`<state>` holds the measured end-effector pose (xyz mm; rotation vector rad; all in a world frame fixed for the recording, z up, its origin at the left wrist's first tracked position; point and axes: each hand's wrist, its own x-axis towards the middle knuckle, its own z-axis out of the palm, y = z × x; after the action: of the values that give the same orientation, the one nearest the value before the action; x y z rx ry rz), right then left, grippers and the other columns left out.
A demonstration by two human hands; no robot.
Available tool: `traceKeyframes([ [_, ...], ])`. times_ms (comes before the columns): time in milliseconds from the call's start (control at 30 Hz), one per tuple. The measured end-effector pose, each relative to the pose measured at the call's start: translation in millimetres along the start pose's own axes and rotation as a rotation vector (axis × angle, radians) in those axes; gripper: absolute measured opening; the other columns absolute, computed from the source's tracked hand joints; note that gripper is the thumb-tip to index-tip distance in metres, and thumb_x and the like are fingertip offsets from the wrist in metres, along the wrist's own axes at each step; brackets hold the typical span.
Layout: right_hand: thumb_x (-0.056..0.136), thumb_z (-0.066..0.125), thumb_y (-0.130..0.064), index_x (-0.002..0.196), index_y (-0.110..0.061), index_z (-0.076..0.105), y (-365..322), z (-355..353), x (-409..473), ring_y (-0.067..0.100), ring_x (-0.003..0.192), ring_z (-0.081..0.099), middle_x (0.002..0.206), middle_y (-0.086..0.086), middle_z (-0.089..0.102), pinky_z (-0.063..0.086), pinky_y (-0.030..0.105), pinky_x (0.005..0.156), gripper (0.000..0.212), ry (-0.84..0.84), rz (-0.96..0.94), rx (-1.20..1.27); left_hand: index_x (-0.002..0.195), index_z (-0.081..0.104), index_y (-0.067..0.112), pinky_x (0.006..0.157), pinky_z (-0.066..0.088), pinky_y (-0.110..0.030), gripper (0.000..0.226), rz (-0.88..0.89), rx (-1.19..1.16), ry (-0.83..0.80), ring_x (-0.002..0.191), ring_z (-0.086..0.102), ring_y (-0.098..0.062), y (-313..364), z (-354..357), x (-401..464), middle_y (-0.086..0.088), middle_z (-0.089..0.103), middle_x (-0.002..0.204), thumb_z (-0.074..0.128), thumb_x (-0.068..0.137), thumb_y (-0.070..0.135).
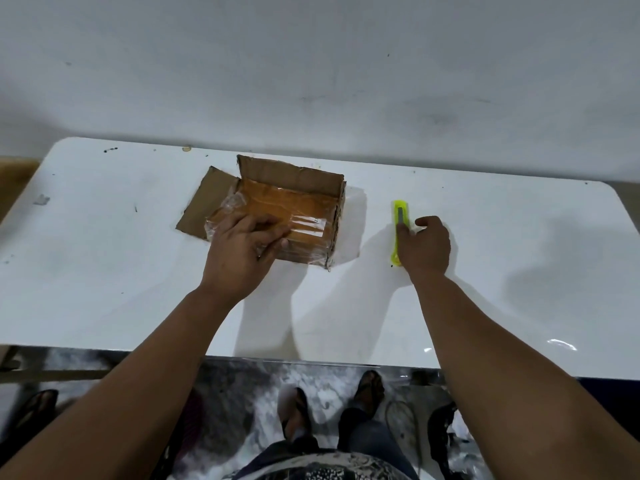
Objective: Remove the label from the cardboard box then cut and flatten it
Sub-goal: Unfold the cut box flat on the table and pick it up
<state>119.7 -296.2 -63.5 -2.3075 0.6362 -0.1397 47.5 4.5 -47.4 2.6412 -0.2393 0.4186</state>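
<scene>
Head view, steeply down, close.

I see a white bench (138, 289) against a pale scuffed wall (311, 64), dark specks along its far edge. Below it, a marbled floor (249, 393) and two sandalled feet (298, 414).
</scene>
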Motion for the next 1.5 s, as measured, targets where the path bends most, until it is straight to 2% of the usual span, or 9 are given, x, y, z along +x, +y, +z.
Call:
traceKeyframes([
  [133, 0.089, 0.06, -0.03, 0.114, -0.015, 0.057, -15, -6, 1, 0.03, 0.105, 0.059, 0.11, 0.007, 0.062, 0.043, 0.033, 0.081, 0.029, 0.061, -0.051, 0.101, 0.121, 0.074, 0.024, 0.103, 0.045, -0.05, 0.04, -0.038, 0.014, 0.024, 0.122, 0.055, -0.033, 4, 0, -2, -0.002, 0.071, 0.122, 0.053, 0.094, 0.045],
  [233, 0.089, 0.059, -0.024, 0.118, -0.019, 0.059, -41, -3, 1, 0.022, 0.101, 0.059, 0.113, 0.001, 0.062, 0.044, 0.029, 0.085, 0.029, -0.124, -0.226, 0.186, 0.131, 0.067, 0.029, 0.109, 0.037, -0.056, 0.044, -0.154, 0.068, 0.112, 0.131, 0.045, -0.037, 18, -4, -10, -0.008, 0.059, 0.138, 0.059, 0.091, 0.045],
  [500, 0.094, 0.059, -0.031, 0.139, -0.021, 0.05, -101, 27, -5, 0.02, 0.124, 0.054, 0.139, 0.0, 0.056, 0.043, 0.036, 0.106, 0.047, -0.544, -0.387, 0.072, 0.15, 0.028, 0.024, 0.108, 0.041, -0.042, 0.085, -1.294, -0.942, 0.253, 0.131, 0.046, -0.031, 72, -11, -5, -0.007, 0.037, 0.15, 0.075, 0.084, 0.048],
  [633, 0.088, 0.064, -0.02, 0.118, -0.019, 0.062, -95, 27, -16, 0.016, 0.108, 0.059, 0.113, -0.005, 0.063, 0.046, 0.029, 0.091, 0.03, -0.478, -0.386, 0.122, 0.145, 0.036, 0.027, 0.106, 0.048, -0.051, 0.072, -1.249, -1.11, 0.214, 0.125, 0.055, -0.025, 66, -7, -1, 0.001, 0.054, 0.142, 0.071, 0.087, 0.048],
  [767, 0.083, 0.07, -0.02, 0.106, -0.02, 0.064, -80, 18, -31, 0.012, 0.098, 0.06, 0.095, -0.018, 0.058, 0.047, 0.024, 0.082, 0.024, -0.487, -0.334, 0.217, 0.134, 0.045, 0.04, 0.083, 0.056, -0.038, 0.046, -1.2, -1.126, 0.232, 0.108, 0.063, -0.017, 63, -11, -2, 0.01, 0.062, 0.128, 0.066, 0.094, 0.037],
  [900, 0.085, 0.07, -0.03, 0.095, -0.026, 0.061, -64, 10, -52, 0.009, 0.087, 0.059, 0.094, -0.016, 0.058, 0.047, 0.028, 0.077, 0.014, -0.535, -0.29, 0.258, 0.155, 0.023, 0.048, 0.094, 0.058, -0.044, 0.08, -1.137, -1.137, 0.216, 0.1, 0.073, -0.016, 60, -16, -3, 0.013, 0.07, 0.119, 0.068, 0.09, 0.032],
  [1067, 0.094, 0.055, -0.046, 0.081, -0.021, 0.058, -55, -5, -75, 0.017, 0.07, 0.064, 0.079, -0.007, 0.062, 0.049, 0.035, 0.071, 0.028, -0.589, -0.219, 0.297, 0.155, 0.03, 0.044, 0.06, 0.058, -0.027, 0.067, -1.03, -1.188, 0.129, 0.08, 0.077, -0.015, 46, -35, -3, 0.008, 0.079, 0.1, 0.058, 0.098, 0.021],
  [1267, 0.099, 0.042, -0.052, 0.088, -0.012, 0.063, -55, -21, -87, 0.017, 0.061, 0.062, 0.071, -0.001, 0.068, 0.043, 0.029, 0.062, 0.047, -0.741, -0.131, 0.3, 0.137, 0.063, 0.029, 0.105, 0.05, -0.052, 0.044, -0.803, -1.268, -0.094, 0.115, 0.069, -0.032, 11, -54, 4, -0.007, 0.072, 0.126, 0.058, 0.094, 0.018],
  [1500, 0.091, 0.064, -0.041, 0.132, -0.028, 0.043, -61, -15, -87, 0.021, 0.078, 0.074, 0.113, -0.001, 0.063, 0.059, 0.036, 0.073, 0.048, -0.623, -0.017, 0.405, 0.129, 0.069, 0.024, 0.1, 0.052, -0.048, 0.04, -0.706, -1.124, -0.425, 0.116, 0.066, -0.039, -14, -61, 26, -0.017, 0.069, 0.126, 0.056, 0.093, 0.012],
])
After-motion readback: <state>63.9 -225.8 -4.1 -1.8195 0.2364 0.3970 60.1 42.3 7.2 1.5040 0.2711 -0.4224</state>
